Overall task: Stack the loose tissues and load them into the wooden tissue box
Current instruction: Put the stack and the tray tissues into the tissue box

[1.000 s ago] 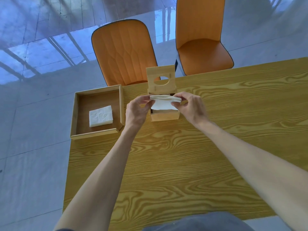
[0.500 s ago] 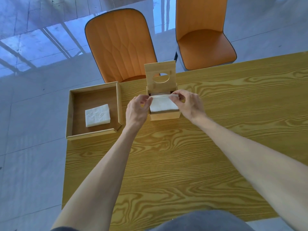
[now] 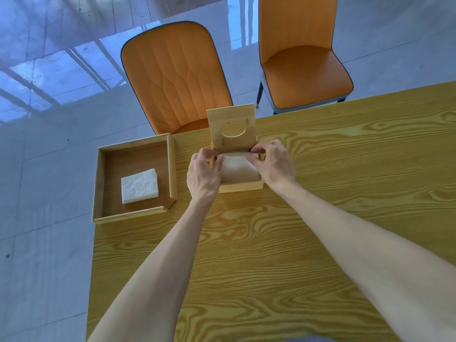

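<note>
The wooden tissue box [image 3: 240, 186] stands on the table near its far edge, with its lid [image 3: 231, 125] tipped up and back, an oval slot in it. A white stack of tissues [image 3: 238, 167] lies inside the box, filling the opening. My left hand [image 3: 203, 172] is at the box's left side, fingertips on the stack's left edge. My right hand [image 3: 272, 162] is at the right side, fingers pressing the stack's right and far edge. A second folded stack of tissues [image 3: 139, 185] lies in the wooden tray [image 3: 134, 214] to the left.
The wooden tray overhangs the table's left corner. Two orange chairs [image 3: 176, 75] [image 3: 303, 62] stand beyond the far edge of the wood-grain table [image 3: 320, 181]. Glossy grey floor lies to the left and behind.
The tissue stack has gone down from above the box rim into the box. Both hands followed it down and now press on its edges.
</note>
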Demonstrator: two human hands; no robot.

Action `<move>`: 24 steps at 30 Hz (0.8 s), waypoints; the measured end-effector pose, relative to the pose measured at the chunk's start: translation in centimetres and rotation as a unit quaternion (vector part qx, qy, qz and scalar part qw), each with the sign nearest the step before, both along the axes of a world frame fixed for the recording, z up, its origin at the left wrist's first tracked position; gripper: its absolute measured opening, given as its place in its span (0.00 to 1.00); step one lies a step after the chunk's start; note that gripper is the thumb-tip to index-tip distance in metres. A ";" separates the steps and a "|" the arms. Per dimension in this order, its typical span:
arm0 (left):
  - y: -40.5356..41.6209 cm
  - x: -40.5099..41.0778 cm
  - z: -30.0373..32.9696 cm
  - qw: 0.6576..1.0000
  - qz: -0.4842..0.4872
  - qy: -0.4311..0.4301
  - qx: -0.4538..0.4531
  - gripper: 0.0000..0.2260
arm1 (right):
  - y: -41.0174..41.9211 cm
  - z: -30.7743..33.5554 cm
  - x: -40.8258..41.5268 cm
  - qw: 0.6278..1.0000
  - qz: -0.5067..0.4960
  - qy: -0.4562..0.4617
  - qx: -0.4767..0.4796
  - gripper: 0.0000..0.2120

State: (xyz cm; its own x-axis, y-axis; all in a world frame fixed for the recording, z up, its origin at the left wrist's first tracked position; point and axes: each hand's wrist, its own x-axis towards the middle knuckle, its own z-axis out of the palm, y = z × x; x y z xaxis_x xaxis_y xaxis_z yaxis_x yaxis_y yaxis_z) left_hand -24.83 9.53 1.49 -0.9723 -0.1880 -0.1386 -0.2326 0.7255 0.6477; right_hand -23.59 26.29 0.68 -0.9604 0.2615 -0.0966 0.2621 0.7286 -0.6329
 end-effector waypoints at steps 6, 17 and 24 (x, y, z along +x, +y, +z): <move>0.3 0.2 -0.2 1.000 0.010 -0.019 -0.020 0.11 | 0.2 -0.1 0.0 1.000 0.001 0.000 0.012 0.16; -7.6 3.0 3.4 1.000 -0.011 -0.011 -0.003 0.14 | -4.5 4.1 1.9 0.988 0.017 0.152 0.017 0.07; -17.6 4.7 4.7 0.993 0.074 -0.067 -0.056 0.15 | -14.0 5.2 2.1 0.994 0.082 0.049 -0.048 0.11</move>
State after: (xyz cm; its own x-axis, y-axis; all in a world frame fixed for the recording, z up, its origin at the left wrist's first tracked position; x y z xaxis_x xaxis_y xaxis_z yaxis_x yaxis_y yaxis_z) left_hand -20.16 -8.10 6.20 -0.9073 -0.3484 -0.2353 -0.4204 0.7430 0.5207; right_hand -21.45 12.31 5.91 -0.9954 0.0944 -0.0174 0.0781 0.6913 -0.7183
